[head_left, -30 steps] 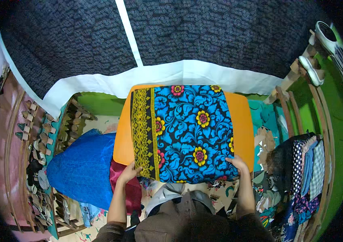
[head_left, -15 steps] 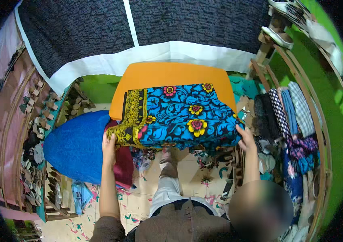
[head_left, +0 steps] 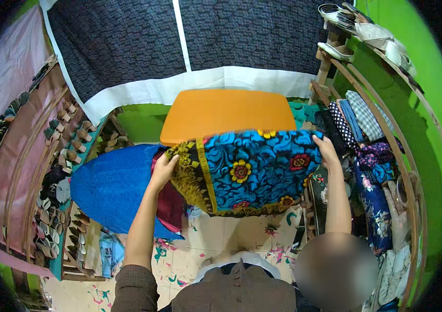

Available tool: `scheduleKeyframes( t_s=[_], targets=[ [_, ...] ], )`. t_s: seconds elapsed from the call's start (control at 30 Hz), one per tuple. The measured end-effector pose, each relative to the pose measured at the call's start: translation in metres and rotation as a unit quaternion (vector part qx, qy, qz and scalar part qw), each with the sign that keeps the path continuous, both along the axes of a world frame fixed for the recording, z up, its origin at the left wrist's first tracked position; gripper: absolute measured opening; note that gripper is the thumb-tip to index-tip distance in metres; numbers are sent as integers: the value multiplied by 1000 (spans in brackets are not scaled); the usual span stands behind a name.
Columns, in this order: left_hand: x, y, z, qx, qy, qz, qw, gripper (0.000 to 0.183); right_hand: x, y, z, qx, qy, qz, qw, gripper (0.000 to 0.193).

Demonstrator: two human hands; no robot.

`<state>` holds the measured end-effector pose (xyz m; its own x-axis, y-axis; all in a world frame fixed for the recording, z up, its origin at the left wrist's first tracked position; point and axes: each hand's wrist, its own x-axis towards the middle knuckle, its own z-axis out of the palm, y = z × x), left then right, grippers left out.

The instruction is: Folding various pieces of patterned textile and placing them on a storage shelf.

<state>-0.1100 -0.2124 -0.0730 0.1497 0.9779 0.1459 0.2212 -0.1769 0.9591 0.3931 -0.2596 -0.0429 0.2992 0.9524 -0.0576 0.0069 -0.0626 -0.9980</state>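
A patterned fabric [head_left: 257,174], blue and black with yellow and red flowers and a yellow-and-black border, hangs stretched between my two hands. My left hand [head_left: 164,169] is closed on its bordered left corner. At the upper right corner, my right hand [head_left: 328,151] pinches the edge. The cloth hangs in front of the orange tabletop [head_left: 226,112] and covers its near edge. Left of it is a blue cloth-covered board [head_left: 117,184] with a rounded end, like an ironing board. A maroon cloth [head_left: 171,210] shows at that board's right end, beside my left forearm.
Shoe racks [head_left: 62,177] line the left side. On the right, wooden shelving holds folded fabrics [head_left: 369,117] and a navy floral cloth [head_left: 374,208]. A dark curtain [head_left: 254,39] with white edging hangs at the back. Coloured scraps [head_left: 176,281] litter the tiled floor.
The fabric has come up off the orange tabletop and now hangs down in front of it, between my raised hands. The view has also shifted slightly.
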Motion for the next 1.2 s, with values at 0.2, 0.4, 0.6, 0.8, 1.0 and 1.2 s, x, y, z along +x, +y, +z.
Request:
scheduleKeyframes(
  t_s=[0.2, 0.4, 0.6, 0.8, 1.0, 1.2],
  targets=[
    [-73, -37, 6, -78, -79, 37, 993, 17, -38, -49, 6, -25, -55, -20, 998, 23],
    [-135, -42, 16, -56, -95, 88, 990, 14, -101, -58, 4, 14, 115, -41, 992, 23],
    [-134, -32, 17, 7, -108, 171, 979, 33, -93, -55, -42, -94, -375, -62, 920, 23],
    [-108, -7, 1, 14, -99, 173, 980, 41, -123, -27, -48, -132, -439, -220, 861, 43],
    [-91, 51, -2, -22, -121, 59, 991, 28, -65, 7, -6, -42, -187, -65, 979, 51],
    [-41, 111, 15, -53, -68, 0, 996, 36, -34, 57, 37, -124, -331, 113, 929, 41]
  ],
)
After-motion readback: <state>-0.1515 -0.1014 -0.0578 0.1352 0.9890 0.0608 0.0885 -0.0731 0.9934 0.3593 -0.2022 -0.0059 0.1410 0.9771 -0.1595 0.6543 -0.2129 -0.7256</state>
